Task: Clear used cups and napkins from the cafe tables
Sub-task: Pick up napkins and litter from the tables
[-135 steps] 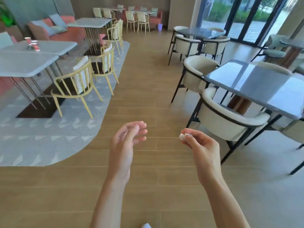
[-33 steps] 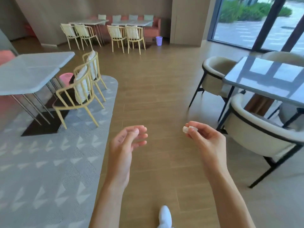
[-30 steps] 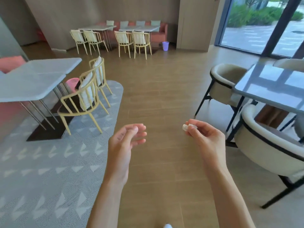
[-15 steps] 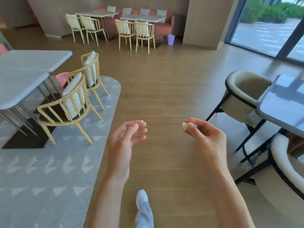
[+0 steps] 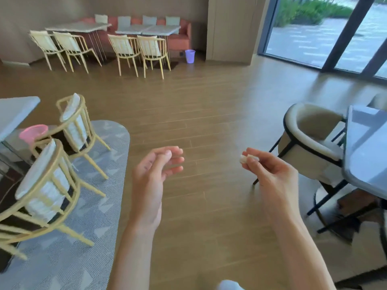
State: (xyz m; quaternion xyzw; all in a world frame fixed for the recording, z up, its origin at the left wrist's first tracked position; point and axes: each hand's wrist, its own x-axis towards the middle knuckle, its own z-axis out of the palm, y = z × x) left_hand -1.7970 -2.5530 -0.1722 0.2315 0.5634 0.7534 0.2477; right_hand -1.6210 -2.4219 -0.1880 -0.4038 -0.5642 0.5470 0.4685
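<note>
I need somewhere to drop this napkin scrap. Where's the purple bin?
The purple bin stands on the floor at the far wall, ahead, between the orange sofa and the wooden pillar.

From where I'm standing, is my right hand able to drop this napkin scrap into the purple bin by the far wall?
Probably not yet. The right hand pinches the napkin scrap, but the purple bin stands far across open wooden floor. Nothing blocks the path, so walking closer should do it.

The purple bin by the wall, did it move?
Cannot tell. The purple bin sits beside the same wall and orange bench as before; only the camera walked closer.
</note>
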